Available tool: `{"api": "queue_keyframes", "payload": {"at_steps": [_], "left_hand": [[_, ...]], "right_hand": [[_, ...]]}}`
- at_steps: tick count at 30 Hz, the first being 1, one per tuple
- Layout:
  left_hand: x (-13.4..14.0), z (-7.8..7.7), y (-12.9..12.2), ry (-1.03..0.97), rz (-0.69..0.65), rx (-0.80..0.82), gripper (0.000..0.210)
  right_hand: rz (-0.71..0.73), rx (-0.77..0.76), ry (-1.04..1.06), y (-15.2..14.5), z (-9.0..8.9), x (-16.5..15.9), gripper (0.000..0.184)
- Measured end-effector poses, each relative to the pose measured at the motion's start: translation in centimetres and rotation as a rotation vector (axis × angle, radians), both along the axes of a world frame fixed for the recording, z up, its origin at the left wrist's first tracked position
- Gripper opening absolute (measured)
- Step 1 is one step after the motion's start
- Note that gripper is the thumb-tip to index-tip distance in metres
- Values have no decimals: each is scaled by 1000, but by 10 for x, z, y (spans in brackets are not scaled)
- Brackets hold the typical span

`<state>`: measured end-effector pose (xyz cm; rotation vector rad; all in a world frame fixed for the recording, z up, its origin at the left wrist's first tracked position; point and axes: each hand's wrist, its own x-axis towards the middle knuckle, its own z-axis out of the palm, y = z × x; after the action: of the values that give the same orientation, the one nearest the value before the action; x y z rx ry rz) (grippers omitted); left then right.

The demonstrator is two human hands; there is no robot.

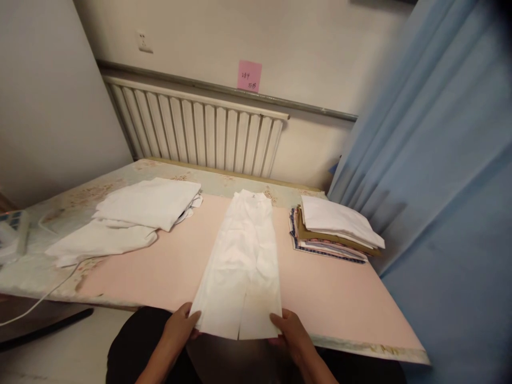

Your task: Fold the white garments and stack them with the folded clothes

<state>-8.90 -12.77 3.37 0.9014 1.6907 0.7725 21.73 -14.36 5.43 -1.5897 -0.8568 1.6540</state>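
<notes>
A white shirt (248,250), folded into a long narrow strip, lies in front of me. Its neck end with a small dark label points away, and a slit runs up from the near hem. My left hand (181,326) pinches the near left corner, thumb on top. At the near right corner my right hand (291,329) grips the cloth the same way. The hem between both hands hangs slightly past the table's front edge. Fingers beneath the cloth are mostly hidden.
A pink mat (328,298) covers much of the table, over a floral cloth (96,191). On the left lie white garments (148,202) and a white cable (44,296). A folded clothes stack (336,226) sits right, beside a blue curtain (448,186). Behind is a radiator (200,128).
</notes>
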Motion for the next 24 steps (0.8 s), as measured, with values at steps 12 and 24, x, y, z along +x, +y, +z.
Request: {"api": "queue_keyframes", "payload": {"at_steps": [12, 24], "left_hand": [[1, 35, -19, -617, 50, -70, 48], [22, 67, -62, -792, -176, -4, 50]], "right_hand": [[50, 21, 292, -11, 6, 6, 42], [94, 135, 376, -41, 48, 24, 45]]}}
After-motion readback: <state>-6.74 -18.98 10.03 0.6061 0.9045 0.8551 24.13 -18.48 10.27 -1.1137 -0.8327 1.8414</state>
